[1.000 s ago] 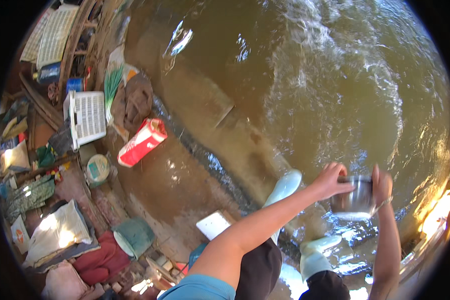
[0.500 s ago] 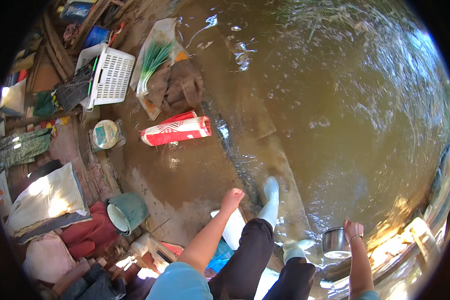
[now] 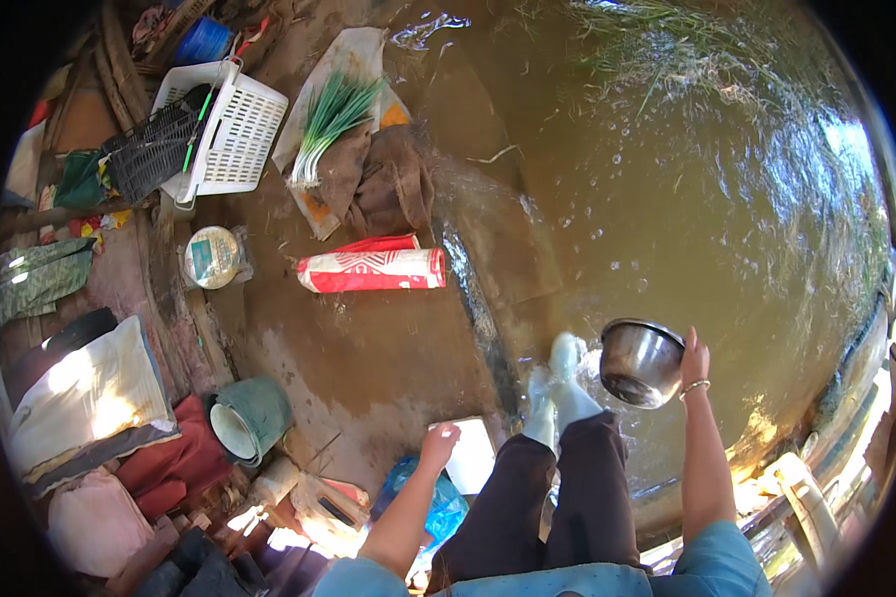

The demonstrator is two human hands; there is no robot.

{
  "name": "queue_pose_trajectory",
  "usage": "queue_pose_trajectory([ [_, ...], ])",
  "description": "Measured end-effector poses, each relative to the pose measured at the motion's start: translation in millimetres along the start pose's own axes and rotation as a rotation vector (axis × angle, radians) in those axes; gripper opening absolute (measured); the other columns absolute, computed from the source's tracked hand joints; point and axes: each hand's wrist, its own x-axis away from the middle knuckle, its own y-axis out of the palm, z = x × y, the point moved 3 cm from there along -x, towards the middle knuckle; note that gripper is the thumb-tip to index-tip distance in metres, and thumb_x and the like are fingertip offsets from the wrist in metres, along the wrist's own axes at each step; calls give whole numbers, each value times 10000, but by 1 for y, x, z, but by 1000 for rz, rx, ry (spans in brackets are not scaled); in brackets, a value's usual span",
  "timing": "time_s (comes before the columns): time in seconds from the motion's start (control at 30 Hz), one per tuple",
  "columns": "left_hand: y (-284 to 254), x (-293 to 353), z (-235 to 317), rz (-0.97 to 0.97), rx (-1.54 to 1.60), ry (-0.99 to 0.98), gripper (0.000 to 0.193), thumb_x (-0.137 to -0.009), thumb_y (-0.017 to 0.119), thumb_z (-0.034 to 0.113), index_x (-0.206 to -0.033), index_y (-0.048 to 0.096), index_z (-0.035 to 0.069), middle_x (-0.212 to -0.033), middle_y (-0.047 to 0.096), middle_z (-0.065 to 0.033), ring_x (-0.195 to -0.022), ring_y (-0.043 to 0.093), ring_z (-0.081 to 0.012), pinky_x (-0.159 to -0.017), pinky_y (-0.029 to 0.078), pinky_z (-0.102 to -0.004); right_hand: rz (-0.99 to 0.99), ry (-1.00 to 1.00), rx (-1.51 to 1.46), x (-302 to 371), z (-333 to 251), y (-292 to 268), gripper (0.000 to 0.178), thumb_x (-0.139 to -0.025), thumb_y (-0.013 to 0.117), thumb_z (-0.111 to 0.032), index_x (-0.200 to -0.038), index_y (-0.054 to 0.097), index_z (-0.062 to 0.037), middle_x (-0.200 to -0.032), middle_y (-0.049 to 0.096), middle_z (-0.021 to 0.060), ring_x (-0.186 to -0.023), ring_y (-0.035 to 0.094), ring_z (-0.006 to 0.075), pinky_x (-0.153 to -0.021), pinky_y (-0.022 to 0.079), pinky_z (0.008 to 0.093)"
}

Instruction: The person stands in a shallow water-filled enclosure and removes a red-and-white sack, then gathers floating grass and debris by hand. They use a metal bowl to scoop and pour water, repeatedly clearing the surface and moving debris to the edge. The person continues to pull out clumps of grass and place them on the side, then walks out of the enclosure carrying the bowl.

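While right fingers (image 3: 694, 348) grip tilted steel pot (image 3: 639, 364) | inside is hidden

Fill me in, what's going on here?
The person's right hand grips a metal pot by its edge, tilted over the brown water. The left hand is by a flat white thing; whether it holds anything is unclear. A red-and-white bag lies on wet ground, near green onions and a white basket.

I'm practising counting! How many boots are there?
2: the pale left boot and pale right boot, worn with dark fabric trousers; the right is nearer the round silver metal pot. Others may be hidden.
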Motion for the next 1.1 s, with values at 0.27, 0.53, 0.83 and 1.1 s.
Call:
queue_pose_trajectory([
  [0.27,-27,-5,71,-87,259,-226,291,-934,551,233,-1090,586,-10,-982,647,-116,-870,636,-174,-761,509,-276,-112,10,-64,-39,-141,52,672,-953,351,-515,-705,642,38,-718,599,287,-700,579,455,-688,443,500],
  [0.53,-79,-101,208,104,485,-85,204,-945,549,207,-1014,595,21,-843,639,-68,-726,599,-132,-636,476,-250,-287,-206,219,-92,-277,114,611,-960,310,-461,-756,664,-6,-788,638,249,-779,610,425,-749,471,503],
  [0.83,-197,-170,462,674,818,301,182,-932,518,149,-975,597,-8,-851,575,-55,-769,547,-119,-724,440,-248,-508,-263,442,-188,-408,165,608,-976,264,-429,-776,688,-42,-831,677,191,-821,651,367,-756,507,471],
  [1.1,-185,-342,678,640,824,228,201,-926,525,157,-1039,600,9,-1005,600,-57,-849,567,-141,-812,463,-280,-627,-47,374,-307,-512,308,604,-959,275,-444,-909,705,-22,-967,668,215,-940,637,374,-848,491,451],
])
